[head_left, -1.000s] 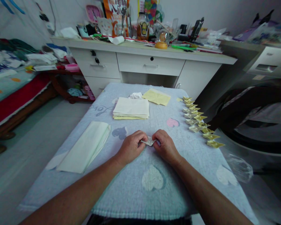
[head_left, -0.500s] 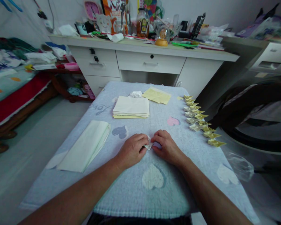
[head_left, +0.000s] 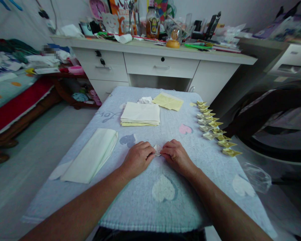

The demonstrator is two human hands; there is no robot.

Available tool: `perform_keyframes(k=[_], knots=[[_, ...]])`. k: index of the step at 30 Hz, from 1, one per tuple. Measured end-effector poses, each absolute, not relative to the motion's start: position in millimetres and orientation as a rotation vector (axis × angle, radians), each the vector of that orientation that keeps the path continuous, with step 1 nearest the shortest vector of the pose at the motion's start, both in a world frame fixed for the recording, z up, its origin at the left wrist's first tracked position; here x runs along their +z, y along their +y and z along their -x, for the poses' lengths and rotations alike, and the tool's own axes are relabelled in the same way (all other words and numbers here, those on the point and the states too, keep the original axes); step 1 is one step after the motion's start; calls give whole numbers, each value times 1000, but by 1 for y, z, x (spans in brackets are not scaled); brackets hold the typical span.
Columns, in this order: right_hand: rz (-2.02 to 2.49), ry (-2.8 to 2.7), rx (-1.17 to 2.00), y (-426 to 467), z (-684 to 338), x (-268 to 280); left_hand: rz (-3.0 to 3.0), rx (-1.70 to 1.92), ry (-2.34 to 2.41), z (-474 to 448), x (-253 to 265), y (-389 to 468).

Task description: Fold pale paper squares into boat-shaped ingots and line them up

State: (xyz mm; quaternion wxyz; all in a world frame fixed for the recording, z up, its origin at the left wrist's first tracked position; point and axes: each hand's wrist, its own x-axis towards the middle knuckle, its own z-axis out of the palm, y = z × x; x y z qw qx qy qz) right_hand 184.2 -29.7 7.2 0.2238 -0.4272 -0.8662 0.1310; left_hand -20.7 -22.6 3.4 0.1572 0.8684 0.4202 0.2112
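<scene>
Between my two hands is a small piece of folded white paper (head_left: pixel 157 150), partly covered by the fingers. My left hand (head_left: pixel 139 157) pinches its left side, and my right hand (head_left: pixel 177 155) pinches the right side. Both hands rest low over the blue cloth. Beyond them lies a stack of white and yellow paper sheets (head_left: pixel 140 113). Folded pale sheets (head_left: pixel 91 155) lie to the left of my left hand. Off to the right, several small folded paper boats (head_left: pixel 210 125) stand in rows along the table's edge.
A heart-patterned blue cloth (head_left: pixel 190 201) covers the table. Yellow creased paper (head_left: pixel 168 101) and a crumpled white tissue (head_left: pixel 144 100) lie at the back. Behind stands a white desk (head_left: pixel 163 68) crowded with jars and clutter. A washing machine (head_left: pixel 288 70) is at the right, a bed (head_left: pixel 22 100) at the left.
The folded paper has turned from a pointed, triangular look to a flatter, more upright one. My left hand has shifted slightly left, and the fingertips now hold the paper's opposite sides.
</scene>
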Motion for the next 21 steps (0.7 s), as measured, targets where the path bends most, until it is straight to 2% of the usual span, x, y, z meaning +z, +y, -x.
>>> perform_keyframes(k=[8, 21], knots=[[1300, -2295, 469, -32, -181, 9, -2443, 607, 1110, 23, 2, -16], [1564, -2160, 526, -27, -177, 9, -2322, 623, 1213, 17, 6, -14]])
